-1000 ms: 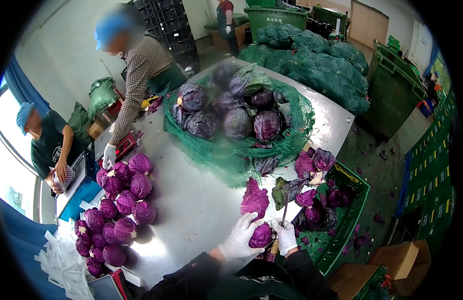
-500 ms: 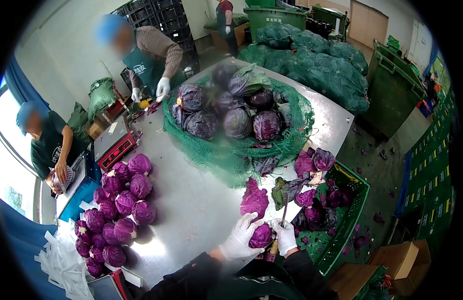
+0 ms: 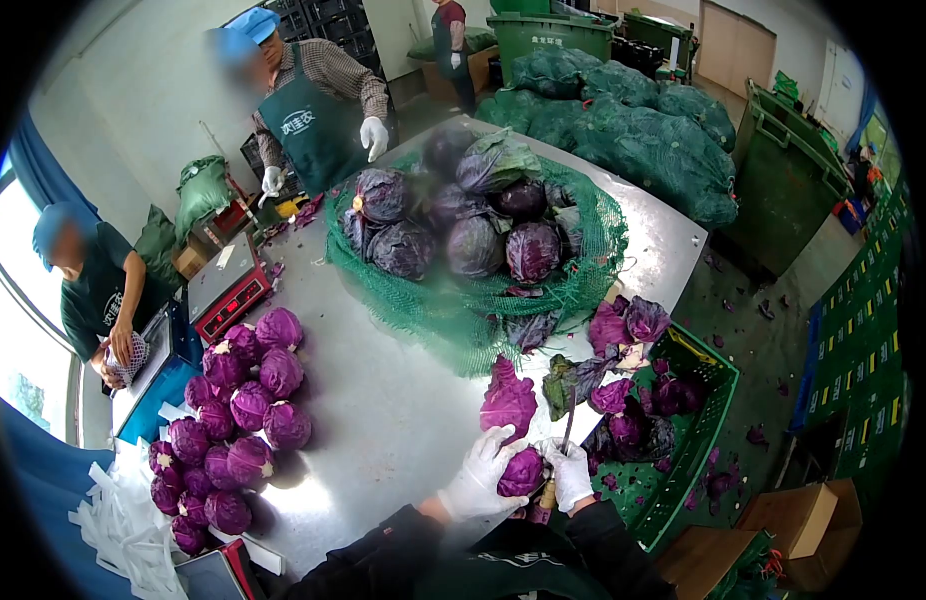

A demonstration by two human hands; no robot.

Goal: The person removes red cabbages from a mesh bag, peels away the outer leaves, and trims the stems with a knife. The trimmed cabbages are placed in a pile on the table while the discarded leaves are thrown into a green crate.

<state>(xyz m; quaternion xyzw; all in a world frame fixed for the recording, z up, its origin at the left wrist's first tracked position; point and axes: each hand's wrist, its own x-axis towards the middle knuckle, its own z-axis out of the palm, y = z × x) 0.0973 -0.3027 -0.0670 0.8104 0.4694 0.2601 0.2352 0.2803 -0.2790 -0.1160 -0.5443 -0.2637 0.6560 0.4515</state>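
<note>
My left hand (image 3: 480, 473), in a white glove, grips a small purple cabbage (image 3: 523, 470) at the near edge of the steel table (image 3: 393, 400). Against the cabbage's right side my right hand (image 3: 571, 471), also gloved, holds a knife (image 3: 566, 432) with its blade pointing up and away. A loose purple leaf (image 3: 509, 395) lies just beyond the cabbage. Trimmed leaves (image 3: 623, 325) are heaped to the right.
A green net (image 3: 463, 300) of dark untrimmed cabbages (image 3: 473, 235) fills the table's far side. Trimmed cabbages (image 3: 238, 410) pile at the left beside a red scale (image 3: 228, 290). A green crate (image 3: 683, 440) of scraps stands right. Two people work at the far left; green sacks (image 3: 633, 120) and bins lie behind.
The person in the green apron has straightened up from the scale and moved toward the net, one gloved hand raised. My hands, the cabbage and the knife have stayed in place.
</note>
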